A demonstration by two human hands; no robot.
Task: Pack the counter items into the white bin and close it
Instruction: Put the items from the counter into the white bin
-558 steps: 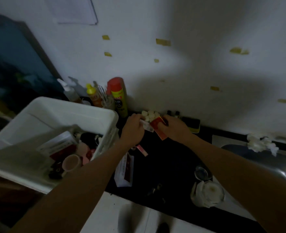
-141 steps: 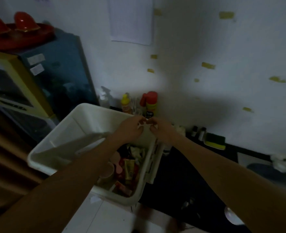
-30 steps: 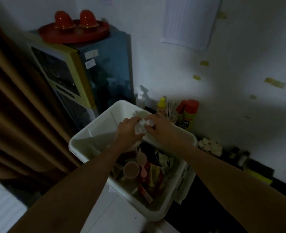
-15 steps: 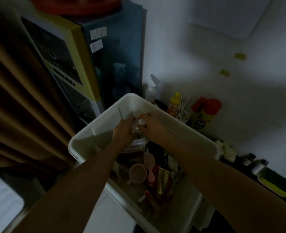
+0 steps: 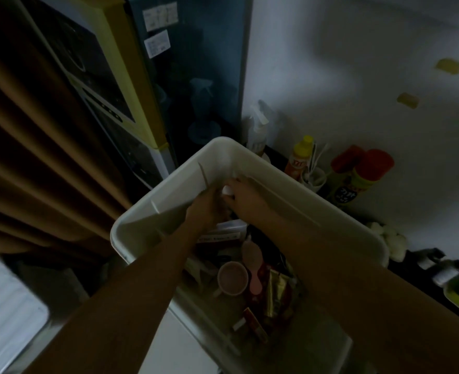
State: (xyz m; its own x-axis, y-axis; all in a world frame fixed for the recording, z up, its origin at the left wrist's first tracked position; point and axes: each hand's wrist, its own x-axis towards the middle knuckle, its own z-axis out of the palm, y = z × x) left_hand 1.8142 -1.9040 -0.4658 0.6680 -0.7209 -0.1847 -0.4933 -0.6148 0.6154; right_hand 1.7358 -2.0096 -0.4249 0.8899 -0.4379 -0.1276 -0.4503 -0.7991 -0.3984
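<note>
White bin [image 5: 169, 190], both hands inside: your right hand [image 5: 246, 197] pinches a small white piece [image 5: 227, 190]; your left hand [image 5: 208, 207] is just beside it, grip too dark to tell

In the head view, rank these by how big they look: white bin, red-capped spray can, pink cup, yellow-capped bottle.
1. white bin, by far.
2. red-capped spray can.
3. pink cup and yellow-capped bottle look alike. The cup sits nearer the camera, so I leave them unranked.

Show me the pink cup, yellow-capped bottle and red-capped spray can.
pink cup [image 5: 232, 278], head view, its open mouth.
yellow-capped bottle [image 5: 298, 161], head view, its orange body.
red-capped spray can [image 5: 358, 183], head view, its yellow-green body.
</note>
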